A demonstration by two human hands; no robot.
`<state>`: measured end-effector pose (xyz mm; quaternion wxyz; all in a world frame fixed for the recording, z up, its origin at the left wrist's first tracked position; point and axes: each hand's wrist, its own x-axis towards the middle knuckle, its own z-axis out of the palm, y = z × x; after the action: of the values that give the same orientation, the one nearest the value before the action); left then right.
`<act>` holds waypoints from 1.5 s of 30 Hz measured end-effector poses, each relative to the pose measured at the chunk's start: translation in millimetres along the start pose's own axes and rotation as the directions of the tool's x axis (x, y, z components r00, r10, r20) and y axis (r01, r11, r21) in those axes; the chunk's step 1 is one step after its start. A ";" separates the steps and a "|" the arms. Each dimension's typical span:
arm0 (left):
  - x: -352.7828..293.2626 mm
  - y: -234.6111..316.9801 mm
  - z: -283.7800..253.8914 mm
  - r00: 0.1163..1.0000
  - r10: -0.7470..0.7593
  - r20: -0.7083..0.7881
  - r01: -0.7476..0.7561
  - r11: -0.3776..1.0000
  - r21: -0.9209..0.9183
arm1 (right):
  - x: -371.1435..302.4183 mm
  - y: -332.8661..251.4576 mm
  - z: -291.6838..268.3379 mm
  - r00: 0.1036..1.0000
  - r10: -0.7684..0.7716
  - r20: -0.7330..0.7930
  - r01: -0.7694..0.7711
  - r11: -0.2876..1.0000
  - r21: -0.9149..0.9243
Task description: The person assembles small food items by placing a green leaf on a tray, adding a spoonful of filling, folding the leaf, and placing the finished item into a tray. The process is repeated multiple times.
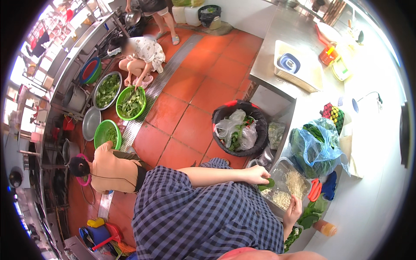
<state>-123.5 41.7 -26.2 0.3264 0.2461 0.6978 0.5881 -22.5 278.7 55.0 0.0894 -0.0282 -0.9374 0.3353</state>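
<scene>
My left hand [256, 175] is closed with a green leaf [267, 185] at its fingertips, over the near edge of a clear plastic tray [281, 166]. Pale chopped pieces [296, 183] lie in heaps inside that tray, with more in the part closer to me. At the tray's right-hand end is my right hand [293, 212], its fingers curled together over the pieces; anything in them is too small to make out. Orange-handled scissors [315, 190] rest just beyond the tray. Loose green leaves [313, 213] lie beside my right hand.
A blue plastic bag [318, 149] of greens stands on the counter, with a bottle [325, 228] farther right. A lined bin [240, 128] holds bags and scraps on the floor. Two people crouch by basins of leaves; a green basket [131, 103] is between them. Another person stands behind.
</scene>
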 end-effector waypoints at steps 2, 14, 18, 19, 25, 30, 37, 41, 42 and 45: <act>-1.3 -1.5 2.5 1.000 -0.002 -0.018 0.002 1.000 -0.013 | -2.6 2.9 -1.3 1.000 0.004 0.024 -0.003 0.999 -0.048; -9.6 6.3 1.7 0.999 -0.036 0.003 0.036 0.999 0.001 | 9.6 -11.2 6.9 0.996 -0.076 0.038 0.079 0.994 -0.069; -13.3 8.5 1.5 0.999 -0.043 0.005 0.043 0.999 -0.025 | 10.8 -21.3 14.1 0.985 -0.166 0.052 0.170 0.981 -0.088; -11.7 7.6 -1.7 0.996 -0.072 0.056 0.073 0.997 -0.022 | 10.2 -17.7 18.0 0.980 -0.187 0.068 0.192 0.978 -0.085; -14.7 5.6 2.7 0.999 -0.038 -0.005 0.038 0.997 -0.068 | -4.7 -18.7 10.3 0.983 -0.112 0.147 0.116 0.993 -0.013; -12.3 8.7 1.4 0.999 -0.010 0.036 0.015 0.989 -0.149 | -17.2 -11.7 3.0 0.995 -0.097 -0.029 0.096 0.994 -0.048; -10.1 2.9 0.9 0.992 -0.103 0.073 0.117 0.966 -0.232 | -23.4 -13.5 -9.2 0.978 0.045 -0.206 -0.064 0.994 -0.087; -5.5 2.8 -0.9 0.992 -0.102 0.080 0.114 0.981 -0.157 | -34.1 -10.1 -7.0 0.959 0.053 -0.278 -0.094 0.986 -0.138; -3.3 2.8 -1.8 0.993 -0.083 0.086 0.094 0.987 -0.127 | -36.5 -9.6 -5.4 0.956 0.062 -0.285 -0.106 0.984 -0.141; -2.7 7.4 -2.3 0.992 -0.092 0.091 0.107 0.980 -0.170 | -43.9 -10.0 2.3 0.957 0.129 -0.258 -0.162 0.980 -0.111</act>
<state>-123.7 39.5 -18.3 0.4043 0.2054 0.6409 0.6193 20.3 264.6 53.1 0.1795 -0.1452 -0.9340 0.2725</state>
